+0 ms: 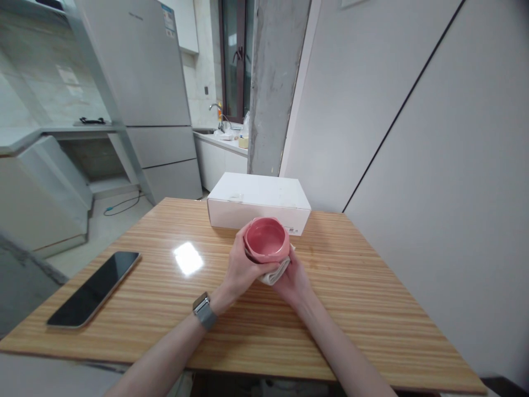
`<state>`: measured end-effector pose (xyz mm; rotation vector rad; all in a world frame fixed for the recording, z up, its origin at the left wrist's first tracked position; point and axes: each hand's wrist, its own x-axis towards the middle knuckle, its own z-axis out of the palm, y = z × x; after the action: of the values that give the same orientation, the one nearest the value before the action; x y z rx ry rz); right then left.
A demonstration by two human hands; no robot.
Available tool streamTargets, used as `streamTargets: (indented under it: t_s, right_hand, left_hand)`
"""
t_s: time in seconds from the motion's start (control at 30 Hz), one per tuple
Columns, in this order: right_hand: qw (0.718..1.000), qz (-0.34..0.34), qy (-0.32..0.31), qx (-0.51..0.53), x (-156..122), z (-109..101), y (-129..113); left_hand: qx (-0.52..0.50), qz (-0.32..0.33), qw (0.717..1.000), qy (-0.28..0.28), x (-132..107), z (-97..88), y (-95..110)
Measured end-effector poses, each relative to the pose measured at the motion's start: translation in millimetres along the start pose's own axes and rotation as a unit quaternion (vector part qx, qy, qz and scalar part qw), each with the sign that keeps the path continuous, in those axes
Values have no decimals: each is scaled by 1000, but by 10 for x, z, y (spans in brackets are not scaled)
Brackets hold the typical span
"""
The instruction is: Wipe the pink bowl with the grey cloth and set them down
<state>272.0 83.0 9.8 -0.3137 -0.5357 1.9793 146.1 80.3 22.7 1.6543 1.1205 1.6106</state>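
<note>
1. The pink bowl [266, 240] is over the desk [355, 292], near the box [258, 205].
2. My left grip [240, 266] clasps its side; my right grip [294, 277] holds cloth [274, 274] against it.
3. I'd best keep the bowl steady, cloth snug.

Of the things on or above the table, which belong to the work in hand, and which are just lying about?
In use:
- Pink bowl, gripped at its side by the left hand
- Pale cloth, against the bowl, in the right hand

Lying about:
- Phone, screen dark, off to the left
- White box, beyond the bowl
</note>
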Motion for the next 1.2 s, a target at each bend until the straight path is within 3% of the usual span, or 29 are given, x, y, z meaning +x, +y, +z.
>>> streamTargets:
  t_s: [0.3, 0.5, 0.7, 0.83, 1.0, 1.2]
  right_hand:
    - [977, -127, 115, -124, 2, -28, -132]
    - [980, -116, 81, -143, -36, -22, -142]
    - [983, -79, 102, -134, -158, -21, -201]
    - [970, -66, 173, -155, -450, -175, -347]
    - [945, -32, 252, -207, -1017, -413, -710]
    - [918, 122, 232, -297, -1538, -546, -1093]
  left_hand:
    - [-19, 9, 1000, -15, -94, 119, -72]
    - [-47, 12, 998, -44, -54, 100, -126]
    - [-55, -23, 998, 4, 51, 8, -197]
    - [-59, -56, 997, 11, 60, -9, -234]
    - [-71, -72, 995, 2, 43, 4, -225]
    - [-97, -77, 992, 2, 18, 87, -263]
